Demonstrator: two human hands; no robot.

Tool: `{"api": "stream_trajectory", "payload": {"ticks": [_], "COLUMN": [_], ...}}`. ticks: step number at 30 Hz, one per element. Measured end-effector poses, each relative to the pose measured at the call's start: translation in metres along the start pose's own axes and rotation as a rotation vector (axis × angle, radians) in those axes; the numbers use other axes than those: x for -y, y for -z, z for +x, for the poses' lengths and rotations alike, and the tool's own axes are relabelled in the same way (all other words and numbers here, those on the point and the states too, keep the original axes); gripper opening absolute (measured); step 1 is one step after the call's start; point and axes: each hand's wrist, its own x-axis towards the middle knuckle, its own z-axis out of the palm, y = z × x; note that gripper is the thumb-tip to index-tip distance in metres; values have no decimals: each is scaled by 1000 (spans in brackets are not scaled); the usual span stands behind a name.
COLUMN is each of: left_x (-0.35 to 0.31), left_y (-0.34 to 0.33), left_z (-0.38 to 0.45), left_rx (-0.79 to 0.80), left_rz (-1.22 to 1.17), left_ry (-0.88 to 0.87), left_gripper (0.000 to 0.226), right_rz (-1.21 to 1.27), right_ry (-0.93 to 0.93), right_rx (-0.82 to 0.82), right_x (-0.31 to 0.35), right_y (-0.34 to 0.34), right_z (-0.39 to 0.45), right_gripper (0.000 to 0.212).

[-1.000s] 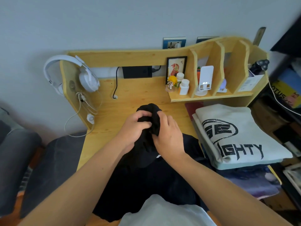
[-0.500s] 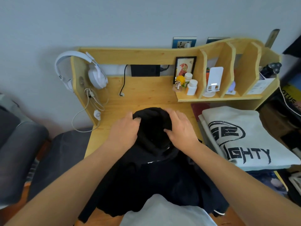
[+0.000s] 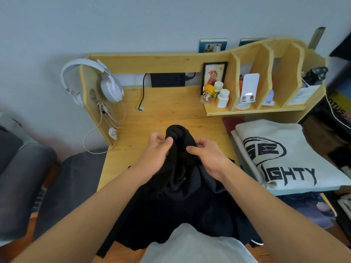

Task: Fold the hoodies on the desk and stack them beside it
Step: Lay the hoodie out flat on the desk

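A black hoodie [image 3: 182,205] lies bunched on the wooden desk [image 3: 171,105] in front of me, its hood raised toward the back. My left hand [image 3: 155,154] pinches the hood's left edge between thumb and fingers. My right hand [image 3: 207,156] grips the hood's right side with curled fingers. To the right, a folded white hoodie [image 3: 296,149] with black lettering lies on top of a stack of folded garments on the desk's right part.
White headphones [image 3: 102,82] hang on the desk's left side panel with cables below. A shelf [image 3: 252,109] at the back right holds a framed picture, a figurine, white bottles and a phone stand. A grey seat [image 3: 24,177] stands to the left.
My hands went from lying spread on the hood's two sides to pinching and gripping its cloth closer together. The hood is bunched narrower and lifted.
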Motion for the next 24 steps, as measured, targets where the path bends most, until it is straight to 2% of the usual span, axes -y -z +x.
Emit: {"api": "stream_trajectory", "payload": {"ticks": [1, 3, 5, 6, 8, 9, 11, 13, 14, 15, 17, 18, 20, 21, 24], "left_x": [-2, -4, -8, -11, -23, -32, -51, -60, -60, -55, -35, -26, -14, -11, -16], "left_y": [7, 23, 35, 39, 43, 43, 36, 19, 14, 17, 35, 43, 39, 32, 29], "left_z": [1, 3, 3, 5, 14, 20, 28, 28, 28, 30, 38, 39, 32, 31, 36], "left_rx": [73, 288, 383, 352, 99, -74, -348, -441, -438, -387, -310, -272, -181, -157, -239], "left_rz": [-211, -344, -204, -34, 388, 583, 961, 1254, 1302, 1314, 1271, 1286, 1355, 1349, 1120], "left_ry": [158, 359, 444, 441, 254, 94, -272, -633, -767, -843, -887, -894, -934, -907, -733], "left_gripper": [35, 40, 36, 29, 9, 18, 26, 31, 35, 37, 40, 42, 42, 42, 42], "right_rz": [-12, -61, -241, -410, -859, -1087, -1368, -1432, -1452, -1496, -1686, -1706, -1558, -1438, -1382], "right_ry": [-7, -3, 65, 123, 324, 477, 742, 767, 774, 827, 949, 884, 582, 484, 590], "right_rx": [-1, -14, -29, -56, -166, -250, -433, -533, -488, -374, -148, -181, -491, -583, -587], "right_x": [2, 6, 15, 23, 41, 53, 73, 75, 72, 66, 54, 56, 63, 65, 59], "right_y": [0, 1, 2, 6, 18, 23, 27, 20, 16, 17, 36, 51, 68, 68, 51], "right_z": [0, 1, 4, 5, 6, 7, 8, 12, 11, 9, 6, 8, 18, 21, 23], "right_gripper": [11, 18, 37, 42, 39, 35, 31, 40, 41, 39, 34, 31, 22, 21, 24]}}
